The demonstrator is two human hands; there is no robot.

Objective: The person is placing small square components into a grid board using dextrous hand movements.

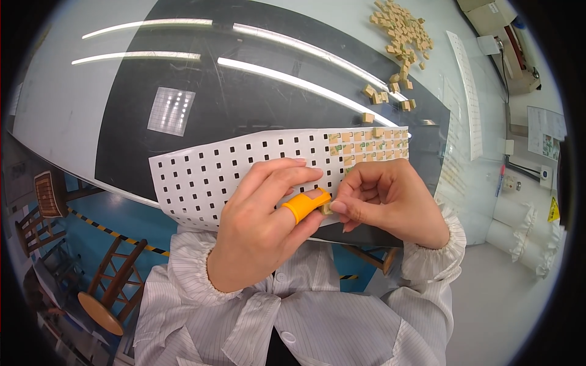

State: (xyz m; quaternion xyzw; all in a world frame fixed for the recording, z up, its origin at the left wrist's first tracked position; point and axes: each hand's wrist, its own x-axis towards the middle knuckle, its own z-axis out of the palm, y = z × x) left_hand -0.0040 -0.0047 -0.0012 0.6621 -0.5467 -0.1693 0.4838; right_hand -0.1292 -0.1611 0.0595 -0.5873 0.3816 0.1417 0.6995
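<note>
My left hand [256, 213] wears an orange-yellow finger cover [296, 208] and grips a small tan block [326, 208] between its fingertips. Thumb and finger pinched, my right hand [400, 198] meets the block from the right; whether anything thin is in that pinch I cannot make out. Beneath both hands lies a white sheet [256, 138] with rows of small dark square openings. Tan squares with bits of green [348, 148] fill several rows at its right end, and one block [378, 132] stands out there.
Loose tan blocks [403, 36] lie piled at the far right, with several straggling toward the sheet. A pale gridded square [171, 111] rests on the black tabletop [238, 104]. A long white strip [467, 97] lies at the right. Wooden stools [110, 293] stand below left.
</note>
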